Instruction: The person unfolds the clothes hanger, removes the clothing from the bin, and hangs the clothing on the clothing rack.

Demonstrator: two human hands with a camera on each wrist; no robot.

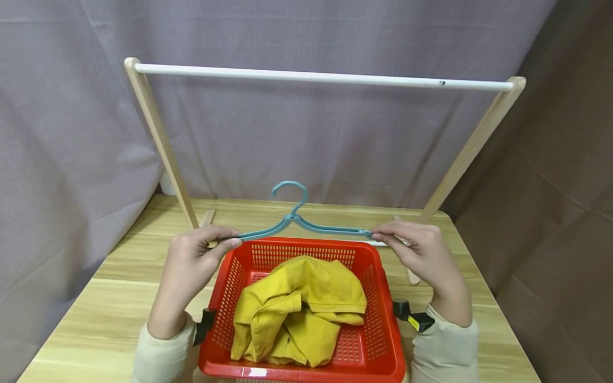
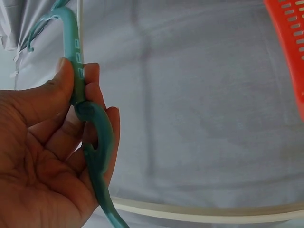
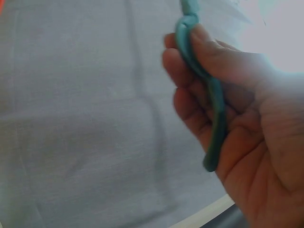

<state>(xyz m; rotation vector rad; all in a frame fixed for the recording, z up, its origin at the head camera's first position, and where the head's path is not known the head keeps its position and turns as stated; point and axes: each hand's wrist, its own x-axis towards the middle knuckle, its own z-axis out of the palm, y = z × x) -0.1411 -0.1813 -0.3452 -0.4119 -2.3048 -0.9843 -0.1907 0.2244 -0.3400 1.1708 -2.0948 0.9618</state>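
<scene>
A teal plastic clothes hanger [image 1: 330, 229] is held level above the back rim of a red basket [image 1: 394, 340], its hook pointing up. My left hand [image 1: 193, 263] pinches one end between thumb and fingers; the left wrist view shows the thumb on the hanger arm [image 2: 97, 137]. At the other end my right hand [image 1: 423, 255] pinches the hanger too, and its curved tip [image 3: 216, 128] lies across the palm in the right wrist view. Below, a crumpled yellow garment [image 1: 306, 298] lies inside the basket; its folds hide its full shape.
Behind the basket stands a rack with a white rod [image 1: 306, 76] and wooden side posts [image 1: 160, 135] on a wood-grain table [image 1: 96, 314]. Grey curtain cloth [image 1: 306, 143] hangs at the back and left, a brownish curtain [image 1: 565, 202] at the right.
</scene>
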